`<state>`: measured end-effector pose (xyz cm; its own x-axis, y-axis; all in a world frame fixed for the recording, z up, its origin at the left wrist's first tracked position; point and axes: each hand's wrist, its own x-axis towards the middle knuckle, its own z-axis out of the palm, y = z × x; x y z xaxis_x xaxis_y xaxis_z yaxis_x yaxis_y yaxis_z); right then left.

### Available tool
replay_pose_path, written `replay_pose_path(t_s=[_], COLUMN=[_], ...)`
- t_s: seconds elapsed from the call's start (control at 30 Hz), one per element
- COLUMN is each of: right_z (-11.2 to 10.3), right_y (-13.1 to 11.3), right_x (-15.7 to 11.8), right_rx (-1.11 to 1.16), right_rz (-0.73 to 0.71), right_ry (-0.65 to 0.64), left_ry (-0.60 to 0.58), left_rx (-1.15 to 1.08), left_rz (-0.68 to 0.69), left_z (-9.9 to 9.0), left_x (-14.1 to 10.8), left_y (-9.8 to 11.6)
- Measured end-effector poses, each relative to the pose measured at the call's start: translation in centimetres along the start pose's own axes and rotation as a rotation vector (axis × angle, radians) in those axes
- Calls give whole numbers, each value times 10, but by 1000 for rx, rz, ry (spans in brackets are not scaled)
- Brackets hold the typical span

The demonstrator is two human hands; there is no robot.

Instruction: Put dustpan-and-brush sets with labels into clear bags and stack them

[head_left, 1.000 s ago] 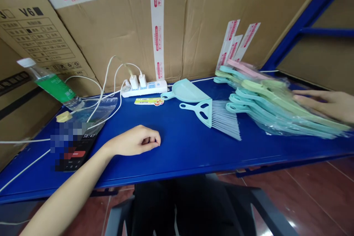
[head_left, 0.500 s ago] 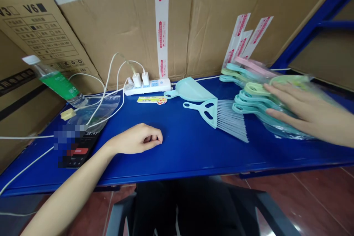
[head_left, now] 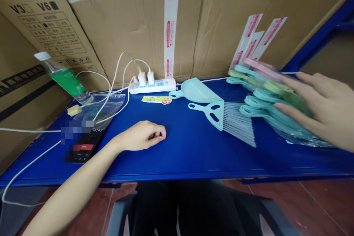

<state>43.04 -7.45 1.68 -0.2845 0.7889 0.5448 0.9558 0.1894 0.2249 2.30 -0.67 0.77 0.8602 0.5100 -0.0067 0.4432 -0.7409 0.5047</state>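
Observation:
My left hand [head_left: 141, 135] rests on the blue table with its fingers curled in, and nothing shows inside them. Over the pile of bagged dustpan and brush sets [head_left: 276, 108] on the right is my right hand [head_left: 323, 103], fingers spread and slightly blurred. Whether it touches the top set, which has a green handle [head_left: 275, 87], I cannot tell. Between my hands lie an unwrapped light-teal dustpan [head_left: 197, 91] and, just in front of it, a matching small brush [head_left: 214, 114] with its bristles pointing right.
A white power strip [head_left: 152, 86] with chargers and cables stands at the back, a printed label strip [head_left: 156, 99] before it. To the left are a tilted bottle [head_left: 66, 81], a clear plastic bag [head_left: 112, 105] and a phone [head_left: 88, 143]. Cardboard [head_left: 132, 29] walls the back.
My right hand has lifted slightly and shifted right over the bagged sets. My left hand stays in place; the whole view has shifted a little.

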Motion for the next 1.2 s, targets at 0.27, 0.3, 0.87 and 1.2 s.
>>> replay_pose_path(t_s=[0.27,0.3,0.87,1.2], right_z=[-10,-9,26,19], right_y=[-68,-75,-87,-95], right_x=[47,54,85,84], right_rx=[226,254,237,325], right_rz=[-245,-218,-87,-183], right_ry=[-147,-266,-697,-721], left_ry=[59,60,102,475], left_rx=[74,79,227,589], left_rz=[-11,-12,-19,121], left_z=[1,1,4,15], left_x=[0,0,2,30], left_y=[-3,-3,-1,-8])
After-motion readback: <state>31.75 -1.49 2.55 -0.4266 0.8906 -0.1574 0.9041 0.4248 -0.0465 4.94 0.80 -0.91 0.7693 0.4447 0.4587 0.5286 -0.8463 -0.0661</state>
